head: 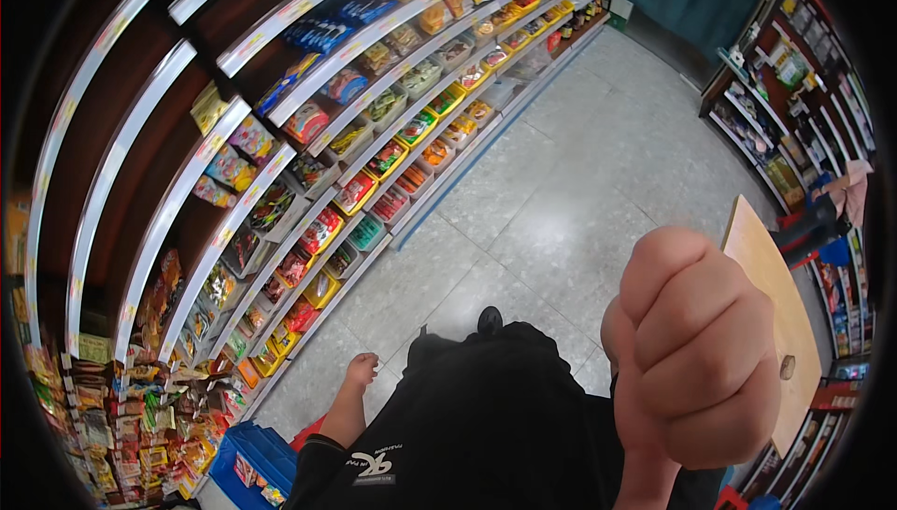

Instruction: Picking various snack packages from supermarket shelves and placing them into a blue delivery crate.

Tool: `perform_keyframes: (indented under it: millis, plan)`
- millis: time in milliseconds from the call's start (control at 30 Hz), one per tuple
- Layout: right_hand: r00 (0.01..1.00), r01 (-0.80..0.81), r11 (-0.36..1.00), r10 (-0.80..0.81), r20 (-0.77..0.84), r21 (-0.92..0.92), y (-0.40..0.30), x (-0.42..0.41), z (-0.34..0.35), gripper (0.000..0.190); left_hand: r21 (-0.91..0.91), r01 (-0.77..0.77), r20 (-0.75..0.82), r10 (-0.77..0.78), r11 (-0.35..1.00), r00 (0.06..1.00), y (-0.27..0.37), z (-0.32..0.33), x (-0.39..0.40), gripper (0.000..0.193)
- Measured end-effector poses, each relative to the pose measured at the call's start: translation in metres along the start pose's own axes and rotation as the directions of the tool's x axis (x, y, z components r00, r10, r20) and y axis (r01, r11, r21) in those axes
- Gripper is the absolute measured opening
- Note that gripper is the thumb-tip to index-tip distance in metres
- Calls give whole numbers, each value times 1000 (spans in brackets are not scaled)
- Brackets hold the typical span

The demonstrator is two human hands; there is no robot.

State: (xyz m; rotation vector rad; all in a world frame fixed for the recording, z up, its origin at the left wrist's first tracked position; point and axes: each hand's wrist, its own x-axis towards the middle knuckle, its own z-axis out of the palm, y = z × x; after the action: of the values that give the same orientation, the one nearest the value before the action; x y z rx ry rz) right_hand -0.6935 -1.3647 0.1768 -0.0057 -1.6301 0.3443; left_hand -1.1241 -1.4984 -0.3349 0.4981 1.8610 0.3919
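Observation:
My right hand (701,356) is raised close to the camera, its fingers folded into a fist. Nothing shows inside it, and part of a wooden board or tabletop (753,279) is hidden behind it. Low at my left side hangs my left hand (361,370), small in the view with loosely curled fingers. Its palm is turned out of sight, and no object shows in it. The nearest things to it are the lower shelf with yellow bins (284,342) of packaged snacks and a blue plastic crate (258,457) holding a few packets.
Long shelves (413,12) of packaged snacks curve along the left. Grey floor tiles (532,216) run ahead to a dark green curtain or door (690,5). More stocked shelving (771,111) lines the right, where another person's dark-clothed limb (813,233) shows. A small round object (788,368) lies on the board.

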Motion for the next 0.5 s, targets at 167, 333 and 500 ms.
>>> perform_keyframes:
  millis: [167,333,500]
  plan:
    - [987,-158,955,153,-41,-252,-2,1,-41,43,151,24,59,-33,988,998,24,24,39,24]
    - [580,-603,774,590,561,-191,64,11,-15,19,453,-480,329,360,751,873,-17,20,96,29]
    - [512,-644,765,452,730,-22,87,43,-6,22,611,-139,257,-29,779,966,64,29,98,35]
